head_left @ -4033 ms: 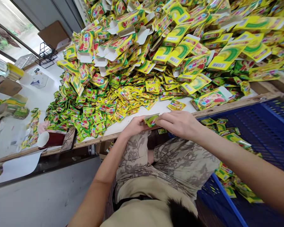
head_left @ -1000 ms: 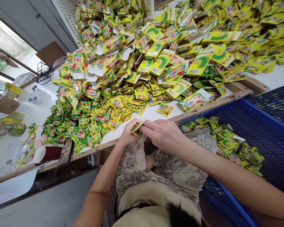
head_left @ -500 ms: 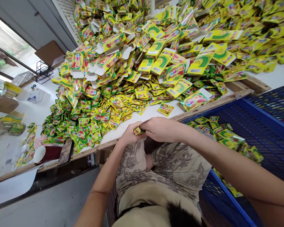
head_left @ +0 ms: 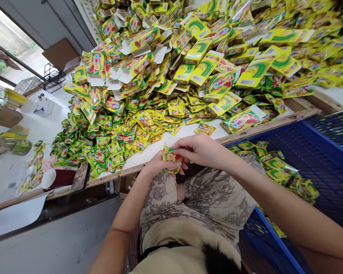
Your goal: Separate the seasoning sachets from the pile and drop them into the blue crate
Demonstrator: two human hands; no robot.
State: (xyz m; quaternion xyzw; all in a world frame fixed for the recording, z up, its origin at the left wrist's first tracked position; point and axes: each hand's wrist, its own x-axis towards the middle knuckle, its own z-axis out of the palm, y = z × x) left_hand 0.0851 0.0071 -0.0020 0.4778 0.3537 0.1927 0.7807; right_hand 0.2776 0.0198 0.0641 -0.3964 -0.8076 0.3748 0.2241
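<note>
Both hands meet at the table's near edge over my lap. My left hand [head_left: 157, 166] and my right hand [head_left: 198, 149] are closed together on one small yellow-green box [head_left: 170, 157], held upright with its printed face toward me. Just beyond them a loose sachet [head_left: 205, 129] lies on the white table [head_left: 160, 146]. A heap of small green-yellow sachets [head_left: 108, 137] spreads to the left of my hands. Behind it rises a big pile of flat and folded yellow cartons [head_left: 188, 57].
A blue plastic crate [head_left: 325, 152] at my right holds several filled boxes [head_left: 274, 167]. At the table's left edge lie a red paper cup [head_left: 59, 178] on its side and a phone [head_left: 80, 177]. Cardboard boxes [head_left: 5, 116] and a black wire rack [head_left: 53, 76] stand at far left.
The box in my hands has turned from lying flat and edge-on to standing upright with its face showing. My hands stayed at the table edge; the camera shifted slightly.
</note>
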